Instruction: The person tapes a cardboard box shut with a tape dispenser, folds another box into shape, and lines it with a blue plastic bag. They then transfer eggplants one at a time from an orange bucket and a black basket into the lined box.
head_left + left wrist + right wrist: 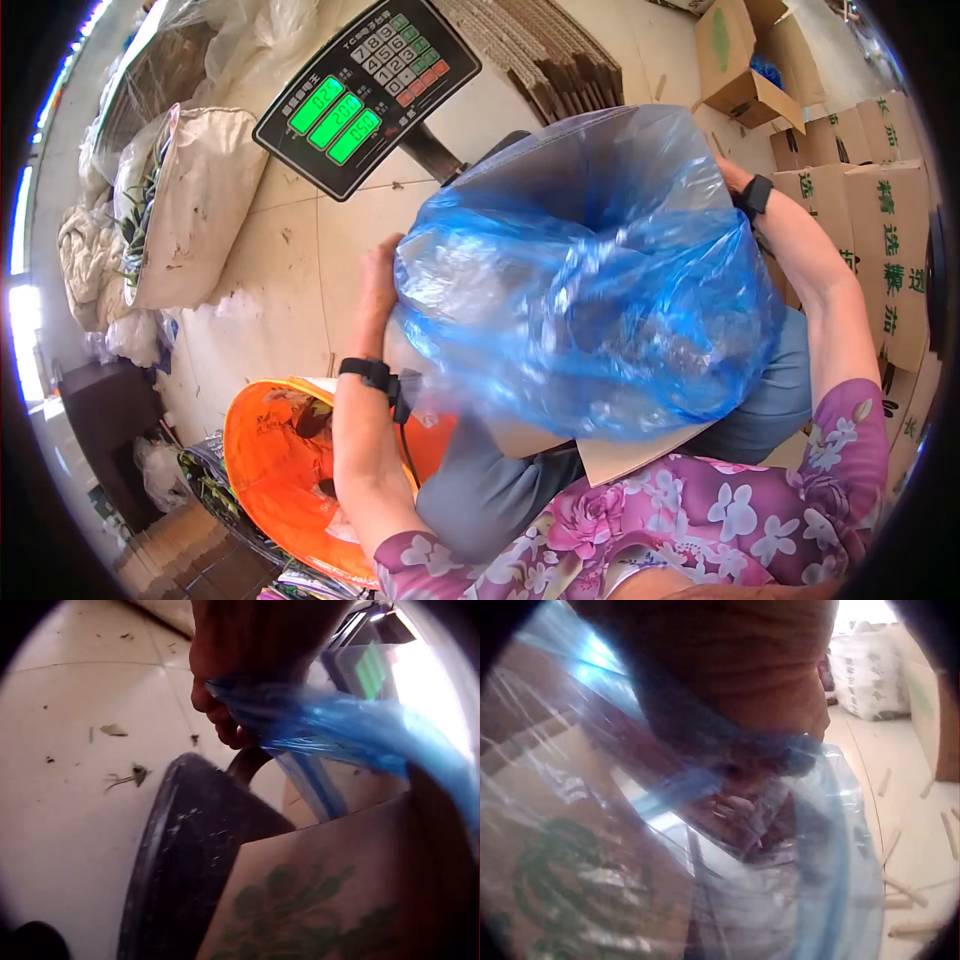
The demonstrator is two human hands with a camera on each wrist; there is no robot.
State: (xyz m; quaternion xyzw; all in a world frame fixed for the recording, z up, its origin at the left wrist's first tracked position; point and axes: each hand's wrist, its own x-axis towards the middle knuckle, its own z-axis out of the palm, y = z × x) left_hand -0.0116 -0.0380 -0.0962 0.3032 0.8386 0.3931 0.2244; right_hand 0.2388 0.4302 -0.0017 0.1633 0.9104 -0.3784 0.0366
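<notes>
A translucent blue plastic bag (560, 300) is spread between both hands, above a cardboard box (630, 452) whose flap shows below it. My left hand (378, 285) is at the bag's left edge. In the left wrist view, curled fingers of the left hand (232, 697) grip a gathered strip of the blue bag (337, 727), beside the printed cardboard box (315, 892). On the far right side my right hand (735, 178) holds the bag's other edge. Bunched film of the bag (810, 847) covers much of the right hand (750, 780) in the right wrist view.
A platform scale's lit display (335, 120) stands ahead, its dark platform (202, 847) beside the box. An orange-lined basket (290, 470) is at the left. Stacked flat cartons (545, 60) lie ahead, and printed boxes (870, 230) line the right. A white sack (200, 205) stands at the left.
</notes>
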